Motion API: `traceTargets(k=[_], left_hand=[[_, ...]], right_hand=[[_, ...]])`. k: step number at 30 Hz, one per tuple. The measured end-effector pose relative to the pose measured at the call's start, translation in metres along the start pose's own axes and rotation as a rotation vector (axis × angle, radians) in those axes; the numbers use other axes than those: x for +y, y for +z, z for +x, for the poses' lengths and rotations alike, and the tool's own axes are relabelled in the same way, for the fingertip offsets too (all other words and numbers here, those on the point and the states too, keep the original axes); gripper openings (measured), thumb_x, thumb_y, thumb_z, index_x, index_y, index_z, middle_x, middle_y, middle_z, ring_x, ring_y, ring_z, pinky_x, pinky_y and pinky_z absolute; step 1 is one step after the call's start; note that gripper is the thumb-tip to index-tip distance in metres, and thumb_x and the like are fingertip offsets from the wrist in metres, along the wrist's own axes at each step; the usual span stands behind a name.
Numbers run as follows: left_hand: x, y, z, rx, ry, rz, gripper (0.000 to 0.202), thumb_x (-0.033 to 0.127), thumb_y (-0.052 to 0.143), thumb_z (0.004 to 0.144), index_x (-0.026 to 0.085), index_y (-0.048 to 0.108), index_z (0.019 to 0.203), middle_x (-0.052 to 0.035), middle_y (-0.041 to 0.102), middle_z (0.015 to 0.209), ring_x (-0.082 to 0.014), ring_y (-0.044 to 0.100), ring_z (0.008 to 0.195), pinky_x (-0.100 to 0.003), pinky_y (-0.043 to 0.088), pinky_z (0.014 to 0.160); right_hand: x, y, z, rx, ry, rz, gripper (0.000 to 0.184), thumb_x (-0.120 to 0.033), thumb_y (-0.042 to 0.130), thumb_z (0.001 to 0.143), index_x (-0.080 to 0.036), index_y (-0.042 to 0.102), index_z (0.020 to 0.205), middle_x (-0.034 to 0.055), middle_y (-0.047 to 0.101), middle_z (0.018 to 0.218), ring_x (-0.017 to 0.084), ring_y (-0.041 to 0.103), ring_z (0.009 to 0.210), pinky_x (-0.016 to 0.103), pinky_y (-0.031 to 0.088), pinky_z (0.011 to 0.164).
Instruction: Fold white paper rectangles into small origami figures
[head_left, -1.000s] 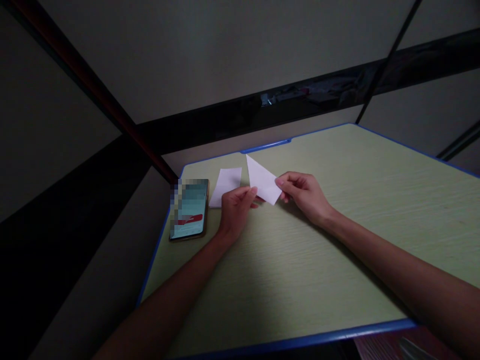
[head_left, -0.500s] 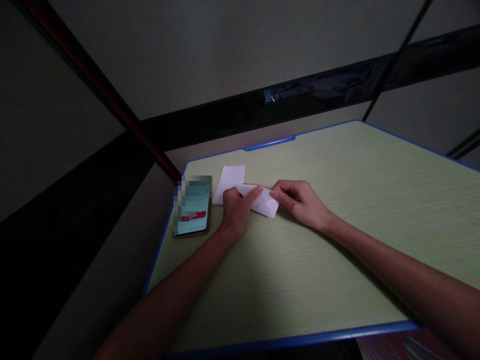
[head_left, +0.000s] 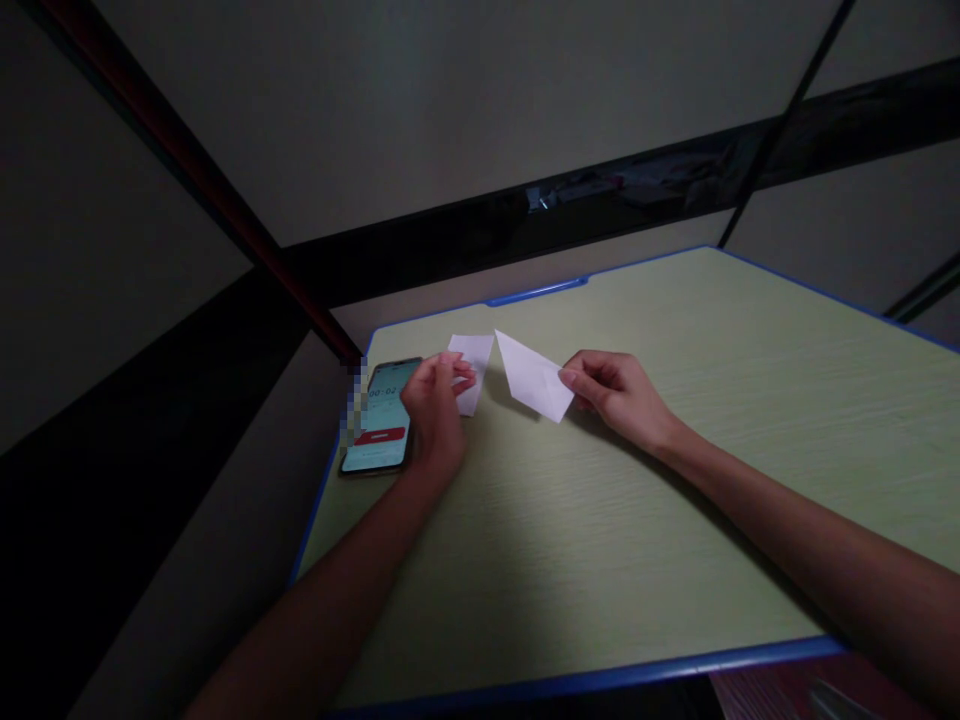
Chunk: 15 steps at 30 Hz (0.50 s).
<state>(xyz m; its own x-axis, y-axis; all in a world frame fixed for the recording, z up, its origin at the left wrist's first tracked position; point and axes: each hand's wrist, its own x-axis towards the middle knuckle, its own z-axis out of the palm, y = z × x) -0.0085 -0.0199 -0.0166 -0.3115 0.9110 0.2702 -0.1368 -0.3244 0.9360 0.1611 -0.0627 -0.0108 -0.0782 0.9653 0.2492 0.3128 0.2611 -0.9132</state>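
The folded white paper (head_left: 531,378) is up off the worktop (head_left: 570,540), out in front of the person, and only the right hand (head_left: 619,400) has it: that grip is pinched on its right-hand corner, thumb on top. Holding it by one corner presumably leaves the rest free to be reached or turned, and the shadow underneath tells me it isn't lying flat. The left hand (head_left: 439,410) has a loose grip, fingers half curled, closed on nothing I can see. It hangs over the left side of a second white paper (head_left: 478,352), which lies on the worktop near the phone (head_left: 379,455), close by, I'd guess, so as to be within easy reach. The phone lies face up, perhaps so its screen can be glanced at. Much is hard to make out from here: the left hand hides part of the second paper and overlaps the phone's right edge, and I can't tell whether its fingertips touch that paper. Blurred squares mask the phone's left side. The right hand's lower fingers are tucked out of sight, and both forearms run out of view.
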Motion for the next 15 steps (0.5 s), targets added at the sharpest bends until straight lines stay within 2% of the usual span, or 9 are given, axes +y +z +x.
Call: traceTargets(k=[3,8,11,15], left_hand=[[0.004,0.009,-0.014,-0.198,0.008,0.068,0.026,0.037,0.048,0.07,0.013,0.057,0.065,-0.0018,0.058,0.063,-0.009,0.053,0.056,-0.021,0.044,0.051],[0.007,0.014,-0.026,-0.365,0.076,0.171,0.016,0.029,0.059,0.063,0.013,0.057,0.065,-0.0003,0.058,0.06,-0.0096,0.052,0.055,-0.021,0.042,0.052],[0.006,0.012,-0.025,-0.364,0.096,0.215,0.013,0.026,0.059,0.063,0.013,0.058,0.065,-0.0009,0.059,0.06,-0.0103,0.053,0.055,-0.022,0.042,0.051],[0.008,0.008,-0.025,-0.327,0.257,0.309,0.009,0.022,0.057,0.065,0.014,0.061,0.064,-0.001,0.057,0.065,-0.0104,0.052,0.061,-0.02,0.042,0.051]], right_hand=[[-0.001,0.002,0.001,-0.019,-0.004,0.061,0.023,-0.028,0.045,0.074,-0.015,0.044,0.055,-0.0045,0.039,0.045,0.006,0.031,0.042,0.022,0.023,0.042],[-0.001,0.005,-0.001,-0.089,0.003,0.137,0.025,-0.032,0.047,0.074,-0.015,0.046,0.056,-0.0047,0.042,0.044,0.005,0.032,0.04,0.021,0.023,0.041],[-0.001,0.006,-0.001,-0.129,0.022,0.174,0.024,-0.032,0.047,0.074,-0.014,0.047,0.058,-0.0047,0.043,0.045,0.005,0.033,0.04,0.02,0.023,0.04],[-0.003,0.006,-0.001,-0.166,0.059,0.198,0.024,-0.031,0.047,0.074,-0.014,0.047,0.058,-0.0046,0.043,0.044,0.005,0.032,0.039,0.02,0.023,0.039]])
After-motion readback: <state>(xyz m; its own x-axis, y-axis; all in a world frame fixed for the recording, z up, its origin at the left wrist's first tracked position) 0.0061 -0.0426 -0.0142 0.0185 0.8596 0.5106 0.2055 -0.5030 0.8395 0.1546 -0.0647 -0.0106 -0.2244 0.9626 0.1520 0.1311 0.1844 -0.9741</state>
